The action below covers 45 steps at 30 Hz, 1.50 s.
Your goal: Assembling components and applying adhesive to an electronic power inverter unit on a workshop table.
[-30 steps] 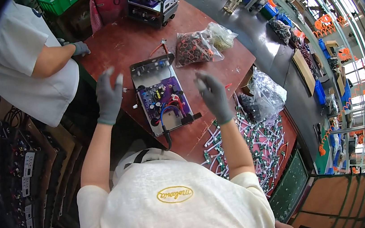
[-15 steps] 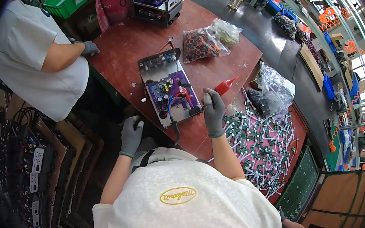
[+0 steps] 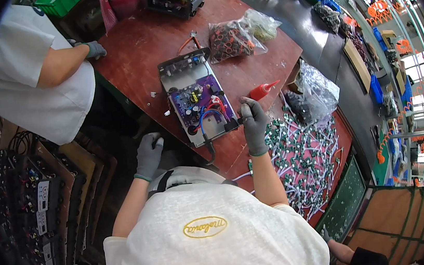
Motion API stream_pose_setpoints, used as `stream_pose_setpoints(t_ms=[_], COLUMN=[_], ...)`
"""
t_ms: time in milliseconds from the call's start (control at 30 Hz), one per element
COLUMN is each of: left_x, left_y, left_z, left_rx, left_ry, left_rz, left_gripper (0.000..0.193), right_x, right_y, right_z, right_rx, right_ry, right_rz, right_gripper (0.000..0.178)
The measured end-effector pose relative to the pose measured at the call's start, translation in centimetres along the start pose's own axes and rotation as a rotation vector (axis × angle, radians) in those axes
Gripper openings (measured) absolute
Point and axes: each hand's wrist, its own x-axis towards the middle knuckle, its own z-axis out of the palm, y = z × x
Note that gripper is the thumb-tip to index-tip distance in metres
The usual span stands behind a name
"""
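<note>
Chassis [image 3: 188, 123]: just beside right hand [image 3: 254, 125]; left hand [image 3: 149, 155] apart. Both curled, contents unclear. Bottle [image 3: 260, 92], bag [image 3: 233, 41] beyond.

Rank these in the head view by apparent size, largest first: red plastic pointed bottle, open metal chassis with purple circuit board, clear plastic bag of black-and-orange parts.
1. Open metal chassis with purple circuit board
2. Clear plastic bag of black-and-orange parts
3. Red plastic pointed bottle
</note>
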Motion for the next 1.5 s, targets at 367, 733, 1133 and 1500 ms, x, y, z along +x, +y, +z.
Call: stream_pose_setpoints(t_ms=[367,733,1133,1500], left_x=[7.6,13.5,12.3,11.6], left_y=[-0.9,1.0,2.2,5.1], left_z=[-3.1,-2.9,-3.5,-4.9], left_rx=[-0.093,-0.512,-0.768,-0.578], left_ry=[-0.030,-0.102,-0.245,-0.360], left_rz=[0.112,0.122,-0.023,-0.046], left_gripper=[0.020,0.032,0.022,0.022], right_x=[1.2,1.6,6.0,7.4], right_y=[-2.2,-4.2,-6.6,-8.6], right_z=[-0.1,1.5,7.1,12.3], right_rx=[-0.191,-0.352,-1.068,-0.796], right_ry=[-0.052,0.037,-0.378,-0.328], right_rz=[0.289,0.272,-0.321,-0.617], right_gripper=[0.017,0.019,0.017,0.010])
